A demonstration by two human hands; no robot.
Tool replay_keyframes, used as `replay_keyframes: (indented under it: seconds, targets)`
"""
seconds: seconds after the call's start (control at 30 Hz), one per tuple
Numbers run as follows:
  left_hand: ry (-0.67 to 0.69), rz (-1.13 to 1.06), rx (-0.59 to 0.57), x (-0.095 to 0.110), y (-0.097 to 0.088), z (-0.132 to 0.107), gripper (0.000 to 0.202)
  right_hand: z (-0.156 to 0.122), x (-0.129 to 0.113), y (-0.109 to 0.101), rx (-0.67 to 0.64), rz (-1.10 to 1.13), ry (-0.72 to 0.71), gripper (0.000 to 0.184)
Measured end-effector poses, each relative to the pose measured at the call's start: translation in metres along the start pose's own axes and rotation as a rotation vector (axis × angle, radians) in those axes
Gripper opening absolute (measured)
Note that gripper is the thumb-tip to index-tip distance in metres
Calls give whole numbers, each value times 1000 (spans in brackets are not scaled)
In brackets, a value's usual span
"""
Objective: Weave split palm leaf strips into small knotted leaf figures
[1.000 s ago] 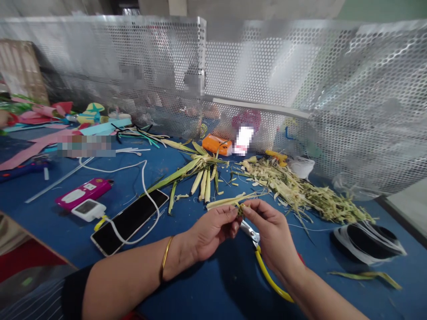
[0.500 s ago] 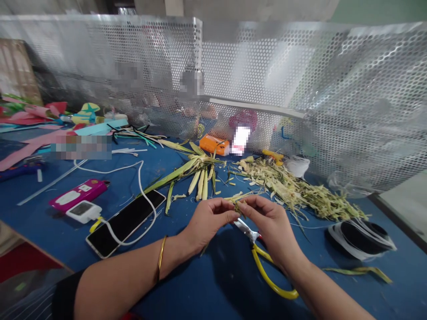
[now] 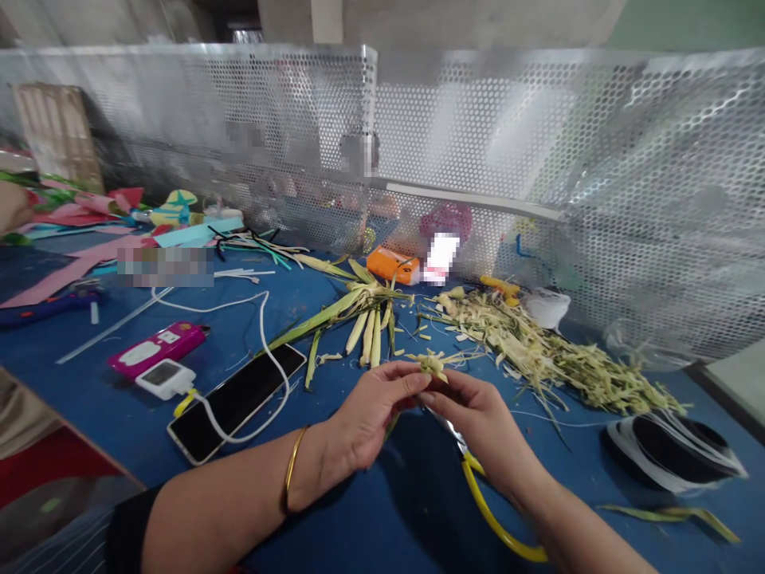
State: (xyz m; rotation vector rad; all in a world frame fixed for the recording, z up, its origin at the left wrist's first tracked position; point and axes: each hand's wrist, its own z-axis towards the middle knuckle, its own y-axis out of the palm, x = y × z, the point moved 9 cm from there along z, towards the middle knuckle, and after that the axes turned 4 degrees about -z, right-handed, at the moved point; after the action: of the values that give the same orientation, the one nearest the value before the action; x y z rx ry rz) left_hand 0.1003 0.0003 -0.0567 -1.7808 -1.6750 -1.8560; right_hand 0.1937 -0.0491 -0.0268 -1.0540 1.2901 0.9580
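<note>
Both my hands meet over the blue table. Between the fingertips of my left hand [image 3: 379, 406] is a small pale green folded leaf piece [image 3: 433, 365], with a green strip hanging below the palm. My right hand [image 3: 478, 414] pinches the same leaf piece from the other side. Under the right hand lies a pair of scissors [image 3: 487, 510] with yellow handles; the hand and forearm hide part of them. Just beyond the hands, long leaf strips [image 3: 364, 307] spread out from a bundle, and a heap of shredded leaf scraps [image 3: 538, 343] sits to their right.
A black phone [image 3: 239, 406], a magenta device [image 3: 158, 351] and a white cable lie left. At the back are an orange packet [image 3: 393, 265] and a lit phone [image 3: 441, 257] before a perforated metal screen [image 3: 466, 119]. A black-and-white spool [image 3: 669, 450] stands right.
The leaf piece has turned upward and now shows above my fingertips. My left hand has rolled so more of its palm side shows. The whole view has shifted slightly left.
</note>
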Motion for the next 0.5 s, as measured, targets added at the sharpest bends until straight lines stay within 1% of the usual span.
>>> replay_keyframes:
  seconds: [0.13,0.27,0.4,0.5]
  targets:
    - [4,5,-58,-2,6,-1,25,-2,2,3,37,47,0,29]
    - [33,37,-134,5,13,-2,18,-3,0,5,9,35,7,26]
    - [-3,2,-114,5,11,-1,20,-5,2,10,-33,67,31,26]
    - [-12,0,-83,3,9,-1,24,-6,3,10,0,44,36,28]
